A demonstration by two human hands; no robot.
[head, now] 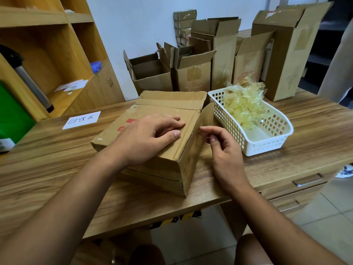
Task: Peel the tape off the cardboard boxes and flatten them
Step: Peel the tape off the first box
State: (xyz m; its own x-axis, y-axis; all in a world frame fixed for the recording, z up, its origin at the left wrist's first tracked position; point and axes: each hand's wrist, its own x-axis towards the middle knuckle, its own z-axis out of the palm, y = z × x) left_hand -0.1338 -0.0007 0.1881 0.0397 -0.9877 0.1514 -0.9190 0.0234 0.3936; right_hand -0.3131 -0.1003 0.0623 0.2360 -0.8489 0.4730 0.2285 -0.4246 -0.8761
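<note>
**Hands on a box at the wooden surface**

The surface (315,131) is a desk of streaked, brown wood grain, with a drawer (307,179) and its metal handle at the right front. Behind it is a plain pale wall (133,20). To the left stands a shelf (47,44) of yellowish wood with square compartments, and pale tiles cover the floor (324,217). A white paper label (82,119) with handwritten characters lies flat on the left of the surface.

The box (145,111) lies on its side in the middle, near the front edge. It is creased, scuffed brown cardboard with red print on top, and one flap (209,113) stands out on its right. The left hand (150,134) rests palm down on top, its grip wide and the fingers loosely spread. The right hand (223,150) is at the box's right edge with a narrow grip, thumb and forefinger drawn close. I cannot tell whether tape is between them.

Just right of the box is a white plastic basket (267,144) with gridded walls, heaped with crinkled, yellowish, clear tape scraps (242,100). Open boxes (193,75) stand upright along the back with their flaps raised.
</note>
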